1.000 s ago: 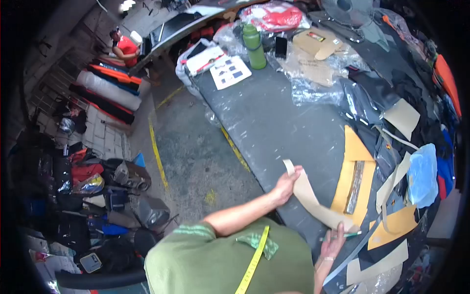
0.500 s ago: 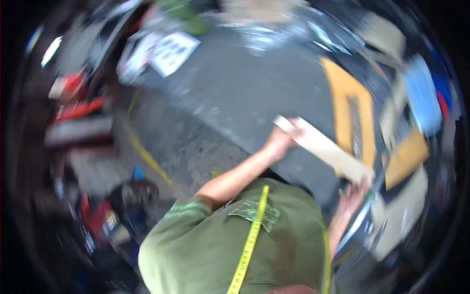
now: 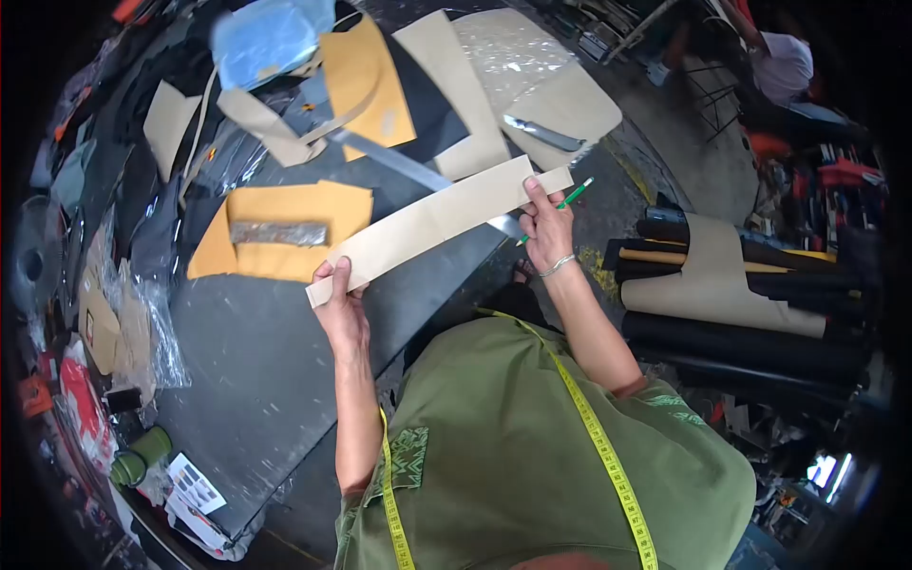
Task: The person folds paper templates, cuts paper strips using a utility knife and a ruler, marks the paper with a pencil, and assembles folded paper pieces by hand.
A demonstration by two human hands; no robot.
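Note:
A long beige strip (image 3: 432, 226), like stiff card, is stretched between my two hands above the dark work table (image 3: 256, 361). My left hand (image 3: 342, 306) pinches its near left end, thumb on top. At the far right end my right hand (image 3: 548, 226) grips the strip the same way, and a green pencil (image 3: 577, 193) is also tucked in its fingers. A metal ruler (image 3: 391, 161) passes underneath the strip, partly hidden by it. Left of the strip lies a yellow-tan cut piece (image 3: 296, 204) with a dull grey metal bar (image 3: 278, 234) on it.
A knife (image 3: 543, 134) rests on a plastic-covered beige sheet (image 3: 570, 95) at the far end. More tan pieces (image 3: 366, 85) and a blue plastic packet (image 3: 269, 43) lie at the upper left. Rolls of material (image 3: 741, 342) are stacked to the right. Another person (image 3: 781, 66) is at the upper right.
My view has swung round to the right, and its blur is gone. Both hands still hold the strip, which now tilts up toward the right.

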